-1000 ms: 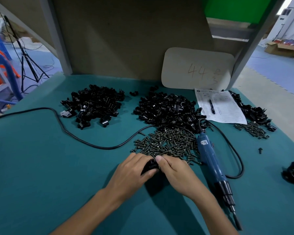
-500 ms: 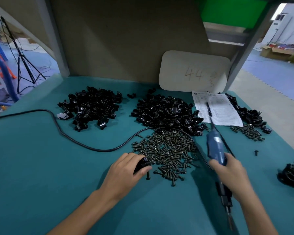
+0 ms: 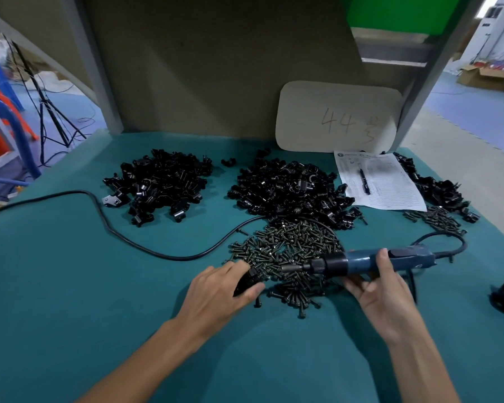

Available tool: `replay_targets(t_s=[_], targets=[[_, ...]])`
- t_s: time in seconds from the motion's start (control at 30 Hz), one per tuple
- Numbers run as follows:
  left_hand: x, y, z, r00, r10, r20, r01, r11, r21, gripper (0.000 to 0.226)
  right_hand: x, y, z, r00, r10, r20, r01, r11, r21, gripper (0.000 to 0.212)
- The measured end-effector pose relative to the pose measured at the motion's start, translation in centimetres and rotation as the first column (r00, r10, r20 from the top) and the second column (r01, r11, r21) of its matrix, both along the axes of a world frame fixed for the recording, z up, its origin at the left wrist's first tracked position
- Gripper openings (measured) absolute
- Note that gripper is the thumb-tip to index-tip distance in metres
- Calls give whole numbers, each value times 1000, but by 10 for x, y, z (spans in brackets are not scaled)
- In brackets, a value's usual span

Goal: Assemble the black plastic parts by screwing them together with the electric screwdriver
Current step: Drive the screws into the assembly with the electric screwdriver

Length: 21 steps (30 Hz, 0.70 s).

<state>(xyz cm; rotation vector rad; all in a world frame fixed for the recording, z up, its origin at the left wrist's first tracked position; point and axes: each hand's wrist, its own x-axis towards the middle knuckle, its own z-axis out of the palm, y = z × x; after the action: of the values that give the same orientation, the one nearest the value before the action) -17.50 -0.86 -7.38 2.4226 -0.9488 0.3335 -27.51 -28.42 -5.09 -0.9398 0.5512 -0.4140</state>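
The left hand (image 3: 221, 292) lay low on the table (image 3: 70, 286). Its fingers and thumb curled round a small black part (image 3: 246, 282) and pinned it to the teal surface at the near-left edge of the screws (image 3: 291, 251). Held down like that, the part seemed steadied for driving. The fingers hid most of it, so it could not be told whether a screw already sat in it.

The right hand (image 3: 381, 292) was wrapped round the body of the blue screwdriver (image 3: 361, 261), thumb on top. The tool lay nearly level above the screws, its bit pointing left toward the part but well apart from it. That level hold read as carrying the tool across rather than driving, and it would likely need tipping upright over the part. Its cord (image 3: 128, 237) ran slack across the table to the left, which left the tool free to swing.

Two heaps of parts, the left heap (image 3: 160, 184) and the middle heap (image 3: 288, 190), lay just behind the screws, apparently sorted by kind and within reach of either hand. A sheet of paper (image 3: 390, 187) with a pen (image 3: 365, 181) on it sat farther right, out of the working area.
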Motion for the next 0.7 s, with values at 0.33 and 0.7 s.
replay_targets(t_s=[0.33,0.7], targets=[[0,0,-9,992,-124,3,124,990,64,30,4,11,-14,996,91,10,-90,992,-93,52],[1,2,-9,989,-138,-56,141,989,55,30,2,10,-21,996,69,58,-66,996,-53,79]])
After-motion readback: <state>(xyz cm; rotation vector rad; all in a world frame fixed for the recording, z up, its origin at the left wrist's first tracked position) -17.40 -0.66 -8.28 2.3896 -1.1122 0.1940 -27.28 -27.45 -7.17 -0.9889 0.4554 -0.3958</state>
